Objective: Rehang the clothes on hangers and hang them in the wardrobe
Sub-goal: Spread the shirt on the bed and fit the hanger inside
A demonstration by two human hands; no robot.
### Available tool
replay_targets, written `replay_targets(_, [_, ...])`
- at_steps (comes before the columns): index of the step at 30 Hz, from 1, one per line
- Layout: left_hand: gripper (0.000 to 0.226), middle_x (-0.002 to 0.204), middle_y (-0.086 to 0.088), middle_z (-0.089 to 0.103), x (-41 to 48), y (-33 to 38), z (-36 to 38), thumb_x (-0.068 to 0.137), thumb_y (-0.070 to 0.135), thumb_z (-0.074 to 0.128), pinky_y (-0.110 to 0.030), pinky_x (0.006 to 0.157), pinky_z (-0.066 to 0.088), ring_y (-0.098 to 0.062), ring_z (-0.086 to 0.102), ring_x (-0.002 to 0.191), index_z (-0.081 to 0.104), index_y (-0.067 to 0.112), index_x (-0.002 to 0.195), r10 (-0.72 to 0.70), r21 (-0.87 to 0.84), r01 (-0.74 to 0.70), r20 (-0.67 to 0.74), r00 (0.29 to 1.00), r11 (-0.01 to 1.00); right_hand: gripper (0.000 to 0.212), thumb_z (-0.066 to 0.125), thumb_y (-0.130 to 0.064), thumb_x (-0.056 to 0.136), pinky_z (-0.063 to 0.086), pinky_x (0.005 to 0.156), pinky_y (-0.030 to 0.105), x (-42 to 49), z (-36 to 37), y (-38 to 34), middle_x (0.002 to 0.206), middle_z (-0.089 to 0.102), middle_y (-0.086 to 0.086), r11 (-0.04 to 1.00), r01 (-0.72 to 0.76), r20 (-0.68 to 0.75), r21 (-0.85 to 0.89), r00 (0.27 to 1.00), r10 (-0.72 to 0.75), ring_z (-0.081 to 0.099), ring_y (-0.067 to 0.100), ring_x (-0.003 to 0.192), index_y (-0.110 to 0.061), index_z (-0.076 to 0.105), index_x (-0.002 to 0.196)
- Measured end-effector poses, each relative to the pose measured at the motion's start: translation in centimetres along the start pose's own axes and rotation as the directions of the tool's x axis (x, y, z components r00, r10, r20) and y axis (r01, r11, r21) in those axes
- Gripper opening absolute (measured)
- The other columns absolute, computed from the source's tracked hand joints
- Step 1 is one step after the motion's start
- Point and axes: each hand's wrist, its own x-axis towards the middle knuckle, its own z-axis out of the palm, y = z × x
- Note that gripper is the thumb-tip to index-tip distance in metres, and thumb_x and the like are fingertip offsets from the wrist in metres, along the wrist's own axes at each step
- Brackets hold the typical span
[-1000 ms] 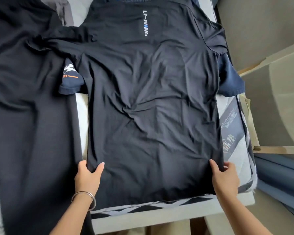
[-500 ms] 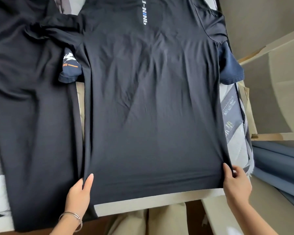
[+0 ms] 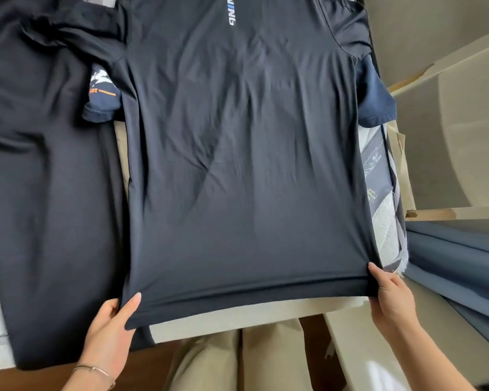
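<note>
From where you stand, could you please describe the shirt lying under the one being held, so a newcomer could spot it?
On the bed, find the black T-shirt with white lettering. A navy shirt lies beneath, only its sleeves poking out. Unlike its black neighbours, it is blue, one sleeve bearing an orange line.

T-shirt [image 3: 246,165] collar cut by top edge; navy shirt [image 3: 374,103] beneath hidden except 2 sleeves; mattress label [image 3: 374,162] text unreadable.

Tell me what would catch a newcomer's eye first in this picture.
A big black T-shirt with pale lettering fills the centre, spread out. The left hand and right hand pinch its near hem corners. A navy sleeve with orange print peeks from under it on the picture's left.
</note>
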Motion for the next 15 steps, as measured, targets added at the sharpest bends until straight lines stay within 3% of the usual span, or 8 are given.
replay_targets(3, [0.013,0.082,-0.003,0.073,0.1,0.3,0.0,0.093,0.007,0.047,-0.017,0.061,0.058,-0.006,0.071,0.067,0.059,0.013,0.093,-0.045,-0.125,0.047,0.023,0.999,0.991,0.030,0.056,-0.012,0.090,0.042,0.065,0.022,0.7,0.6,0.4,0.073,0.046,0.002,0.993,-0.055,0.011,0.105,0.998,0.054,0.047,0.011,0.070,-0.015,0.041,0.064])
replay_targets(6, [0.020,0.096,-0.004,0.065,0.2,0.2,0.1,0.094,0.006,0.043,-0.017,0.064,0.058,-0.010,0.069,0.079,0.059,0.017,0.096,-0.058,-0.154,0.063,0.039,0.998,0.986,0.030,0.056,-0.009,0.090,0.038,0.059,0.020,1.0,1.8,0.7,0.069,0.043,0.000,0.994,-0.039,0.009,0.102,0.999,0.038,0.044,0.009,0.063,-0.015,0.041,0.065])
replay_targets(8, [0.022,0.092,0.001,0.070,0.2,0.1,0.2,0.094,0.006,0.043,-0.019,0.065,0.058,-0.012,0.066,0.086,0.061,0.020,0.096,-0.049,-0.139,0.055,0.045,0.998,0.989,0.017,0.059,-0.011,0.089,0.041,0.058,0.019,1.0,2.4,0.9,0.074,0.051,0.000,0.995,-0.034,0.064,0.095,0.998,0.028,0.049,0.010,0.066,-0.017,0.050,0.075])
replay_targets(10, [0.022,0.086,0.005,0.072,0.2,-0.1,0.3,0.094,0.005,0.045,-0.016,0.063,0.057,-0.006,0.069,0.077,0.061,0.020,0.094,-0.009,-0.103,0.009,0.000,1.000,0.995,0.008,0.062,-0.018,0.087,0.042,0.064,0.022,0.5,2.6,0.9,0.085,0.058,-0.001,0.999,-0.010,0.109,0.037,0.994,0.006,0.054,0.011,0.076,-0.018,0.058,0.094])
replay_targets(13, [0.016,0.099,-0.002,0.064,0.0,-0.3,0.3,0.093,0.009,0.049,-0.024,0.080,0.053,-0.011,0.065,0.086,0.060,0.013,0.105,0.038,-0.067,-0.044,-0.092,0.995,0.997,0.026,0.061,-0.027,0.088,0.040,0.071,0.024,0.0,2.0,0.5,0.095,0.060,-0.003,0.993,0.070,0.077,-0.091,0.995,-0.063,0.053,0.013,0.090,-0.019,0.058,0.113])
replay_targets(15, [0.020,0.104,-0.005,0.060,0.1,-0.6,0.0,0.092,0.014,0.052,-0.031,0.089,0.041,-0.019,0.056,0.098,0.057,0.012,0.112,0.057,-0.002,-0.058,-0.155,0.986,0.998,0.021,0.060,-0.028,0.089,0.040,0.073,0.024,-0.6,1.4,-0.1,0.092,0.059,-0.003,0.967,0.149,0.069,-0.206,0.988,-0.138,0.052,0.012,0.087,-0.018,0.058,0.107])
